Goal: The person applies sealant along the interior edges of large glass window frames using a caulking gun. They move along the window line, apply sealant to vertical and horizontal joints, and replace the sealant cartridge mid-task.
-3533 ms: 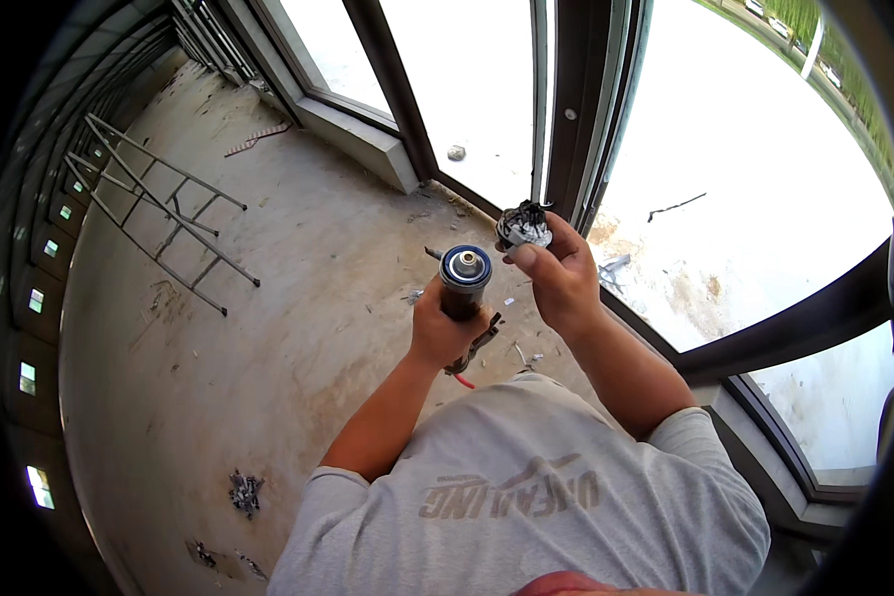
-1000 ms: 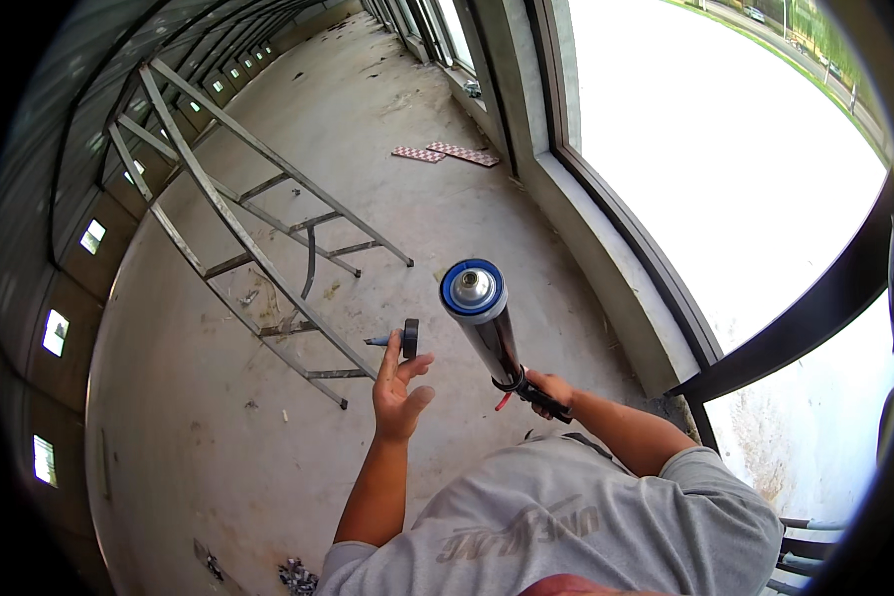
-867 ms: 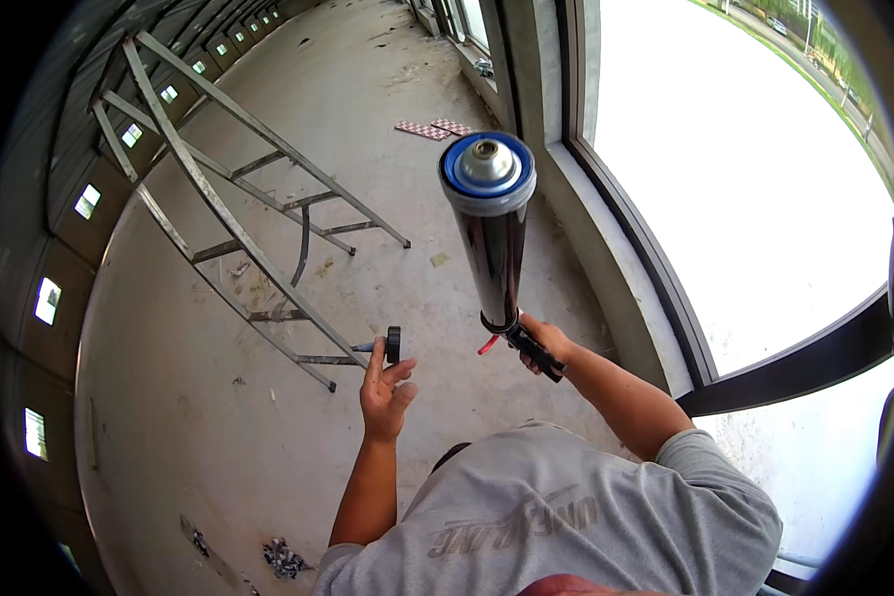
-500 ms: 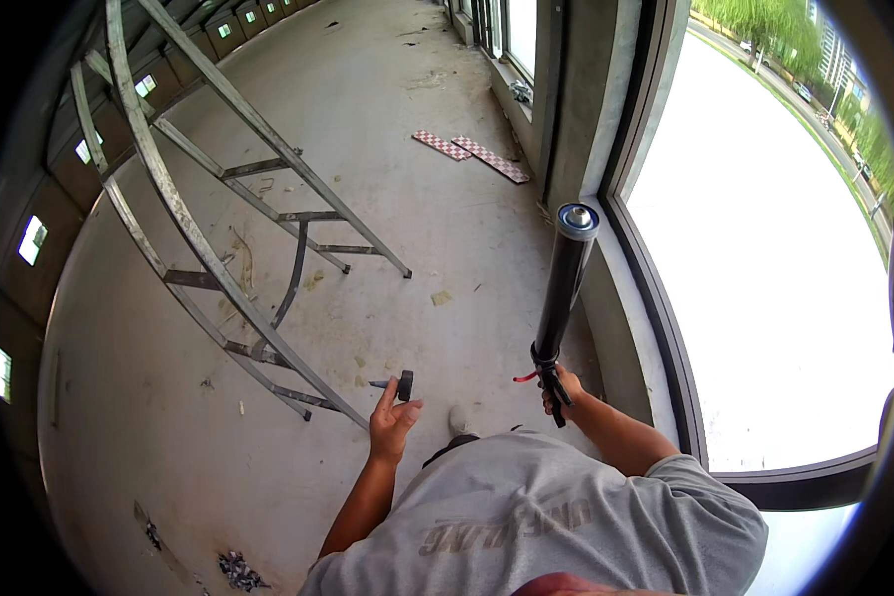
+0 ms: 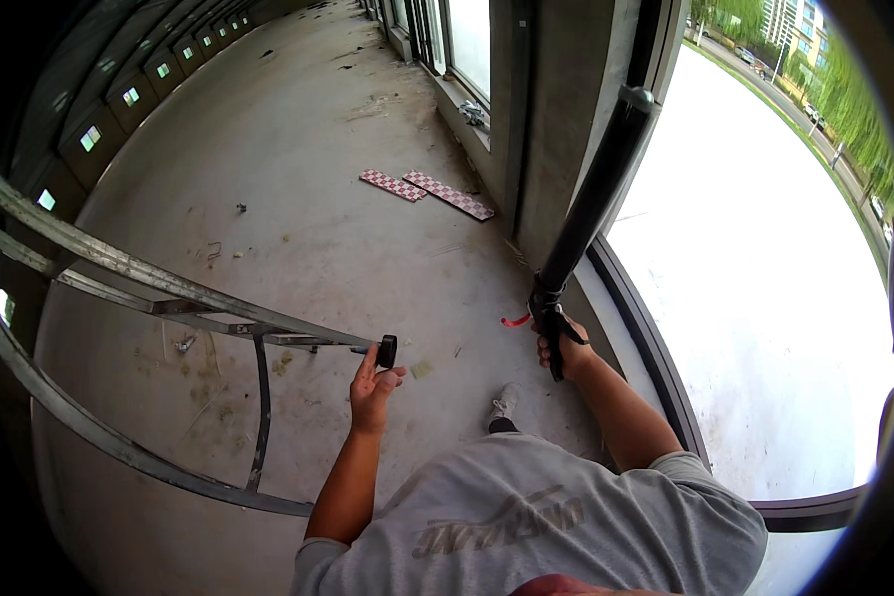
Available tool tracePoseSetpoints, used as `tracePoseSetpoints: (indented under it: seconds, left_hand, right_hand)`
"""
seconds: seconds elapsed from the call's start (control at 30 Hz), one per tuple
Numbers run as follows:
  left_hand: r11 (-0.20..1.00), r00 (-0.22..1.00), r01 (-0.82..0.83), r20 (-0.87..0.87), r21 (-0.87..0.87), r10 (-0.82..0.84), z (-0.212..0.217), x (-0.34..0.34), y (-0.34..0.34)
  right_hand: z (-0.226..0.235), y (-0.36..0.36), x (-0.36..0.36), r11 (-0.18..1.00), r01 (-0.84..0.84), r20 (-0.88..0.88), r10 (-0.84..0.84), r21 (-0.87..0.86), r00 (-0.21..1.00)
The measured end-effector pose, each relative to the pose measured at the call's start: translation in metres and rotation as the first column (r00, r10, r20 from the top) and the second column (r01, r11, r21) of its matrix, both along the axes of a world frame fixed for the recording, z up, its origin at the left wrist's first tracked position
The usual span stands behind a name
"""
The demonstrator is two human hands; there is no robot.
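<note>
My right hand (image 5: 564, 345) grips the handle of a black caulking gun (image 5: 596, 189). The long barrel slants up and away to the right, toward the window frame; a red strip hangs by the handle. To the left, my left hand (image 5: 372, 395) is raised with a black round nozzle cap (image 5: 387, 350) held at its fingertips. The cap is apart from the gun, and its narrow spout points left, mostly behind the fingers.
An aluminium stepladder (image 5: 209, 316) stands close on my left. A tall dark-framed window (image 5: 666, 368) runs along my right beside a concrete pillar (image 5: 556, 139). Two red-and-white checked strips (image 5: 447, 194) lie on the concrete floor ahead, and a shoe (image 5: 504, 402) shows below.
The ladder has shifted left and nearer in view as I step forward. The gun's barrel has swung up and its end faces further away. Both hands keep their hold.
</note>
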State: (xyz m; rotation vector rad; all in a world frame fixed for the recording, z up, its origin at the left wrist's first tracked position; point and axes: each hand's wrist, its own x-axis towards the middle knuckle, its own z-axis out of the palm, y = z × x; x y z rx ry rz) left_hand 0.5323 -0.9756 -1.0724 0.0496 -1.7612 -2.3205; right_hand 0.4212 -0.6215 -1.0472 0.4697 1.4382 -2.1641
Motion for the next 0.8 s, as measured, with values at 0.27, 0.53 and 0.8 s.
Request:
tracePoseSetpoints:
  seconds: [0.27,0.53,0.8]
  left_hand:
    - [0.998,0.954,-0.048,0.299,0.041,0.033,-0.043,-0.103,-0.015]
    - [0.916,0.963,-0.191,0.113,-0.354,0.244,-0.007,-0.238,-0.011]
    - [0.675,0.865,-0.493,-0.393,-0.548,0.312,0.058,-0.421,-0.019]
  right_hand:
    - [-0.002,-0.017,-0.191,0.978,-0.086,-0.010,0.090,0.191,0.996]
    - [0.067,-0.069,-0.293,0.932,-0.331,-0.032,0.330,-0.146,0.944]
    - [0.075,-0.164,-0.356,0.829,-0.482,-0.109,0.471,-0.284,0.875]
